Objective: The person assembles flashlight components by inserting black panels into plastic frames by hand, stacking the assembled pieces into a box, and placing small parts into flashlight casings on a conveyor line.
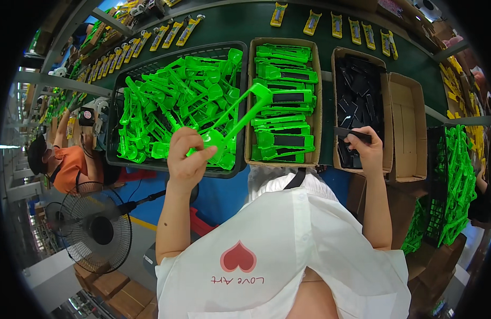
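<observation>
My left hand (188, 154) is closed round one end of a bright green plastic frame (240, 121), whose open, bent-over end points up and to the right. Beneath it stands a black crate (111, 139) full of loose green frames (171, 95). In my right hand (368, 150) a thin, flat black rectangular piece (354, 134) is pinched between thumb and fingers. That hand is over a cardboard box (337, 58) of similar black pieces (362, 80). Between my hands, another cardboard box (318, 106) holds rows of green frames, several with a black panel (289, 140) in them.
Yellow pieces (337, 25) lie in a row along the far green belt (234, 26). An open cardboard box flap (409, 122) extends right of the black pieces. More green frames (458, 181) fill a crate at right. A fan (99, 228) and a co-worker in orange (75, 167) are at left.
</observation>
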{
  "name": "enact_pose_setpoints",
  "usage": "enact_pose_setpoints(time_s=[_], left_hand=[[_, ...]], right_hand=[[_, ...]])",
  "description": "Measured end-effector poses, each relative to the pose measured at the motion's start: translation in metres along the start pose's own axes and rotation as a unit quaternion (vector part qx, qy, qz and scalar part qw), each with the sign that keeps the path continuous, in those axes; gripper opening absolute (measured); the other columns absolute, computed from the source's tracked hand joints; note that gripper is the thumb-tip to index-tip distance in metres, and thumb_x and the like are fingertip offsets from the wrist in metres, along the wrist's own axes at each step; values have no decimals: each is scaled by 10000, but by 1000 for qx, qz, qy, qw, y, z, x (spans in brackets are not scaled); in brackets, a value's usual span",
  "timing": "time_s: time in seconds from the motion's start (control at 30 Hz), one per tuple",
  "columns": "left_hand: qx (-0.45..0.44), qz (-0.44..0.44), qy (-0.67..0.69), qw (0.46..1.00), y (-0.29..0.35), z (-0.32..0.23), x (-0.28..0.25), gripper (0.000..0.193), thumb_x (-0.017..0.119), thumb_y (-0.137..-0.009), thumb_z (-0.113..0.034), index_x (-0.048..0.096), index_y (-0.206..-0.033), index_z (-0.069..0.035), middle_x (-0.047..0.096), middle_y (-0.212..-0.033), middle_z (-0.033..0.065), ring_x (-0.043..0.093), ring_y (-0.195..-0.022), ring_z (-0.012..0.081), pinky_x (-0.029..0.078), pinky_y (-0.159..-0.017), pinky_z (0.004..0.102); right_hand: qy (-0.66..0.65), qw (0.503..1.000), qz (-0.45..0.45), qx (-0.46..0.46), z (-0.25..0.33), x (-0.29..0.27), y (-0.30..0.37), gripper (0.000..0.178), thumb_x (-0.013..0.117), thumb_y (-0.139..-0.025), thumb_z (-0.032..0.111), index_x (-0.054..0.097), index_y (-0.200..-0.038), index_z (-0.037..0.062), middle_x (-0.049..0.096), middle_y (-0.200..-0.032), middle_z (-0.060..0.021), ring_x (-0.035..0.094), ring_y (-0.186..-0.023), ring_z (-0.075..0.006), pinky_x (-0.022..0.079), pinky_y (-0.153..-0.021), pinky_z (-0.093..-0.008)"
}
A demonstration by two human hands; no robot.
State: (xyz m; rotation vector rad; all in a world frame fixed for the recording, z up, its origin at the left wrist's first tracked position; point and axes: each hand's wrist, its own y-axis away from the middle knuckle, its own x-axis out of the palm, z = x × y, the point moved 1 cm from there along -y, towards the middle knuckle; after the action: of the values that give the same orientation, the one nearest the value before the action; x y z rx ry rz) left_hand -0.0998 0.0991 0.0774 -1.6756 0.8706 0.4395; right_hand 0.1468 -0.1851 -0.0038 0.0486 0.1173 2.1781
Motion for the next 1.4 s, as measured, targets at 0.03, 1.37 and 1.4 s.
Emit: enact_pose_setpoints(time_s=[0.03, 1.37, 1.4], left_hand=[[-1, -9, 19, 1000, -1, -5, 6, 245, 604, -492, 60, 599, -702, -66, 519, -787, 73, 516, -730, 258, 424, -585, 325], [-512, 196, 537, 642, 16, -27, 125, 178, 546, -826, -97, 562, -966, 13, 582, -707, 59, 570, -584, 137, 434, -460, 241], [-508, 197, 537, 644, 15, -27, 124, 171, 546, -825, -90, 565, -962, 10, 583, -712, 60, 569, -581, 138, 435, -461, 241]], right_hand=[[-23, 999, 27, 10, 11, 11, 2, 99, 615, -752, 27, 554, -830, 18, 609, -740, -67, 589, -682, -99, 456, -561, -183], [567, 822, 25, -42, 29, 72, 15, 367, 658, -716, 320, 516, -770, -14, 562, -578, -109, 549, -516, -270, 436, -487, -337], [569, 816, -18, -102, 25, 68, 15, 391, 674, -703, 332, 504, -778, -12, 568, -587, -95, 541, -471, -214, 428, -456, -305]])
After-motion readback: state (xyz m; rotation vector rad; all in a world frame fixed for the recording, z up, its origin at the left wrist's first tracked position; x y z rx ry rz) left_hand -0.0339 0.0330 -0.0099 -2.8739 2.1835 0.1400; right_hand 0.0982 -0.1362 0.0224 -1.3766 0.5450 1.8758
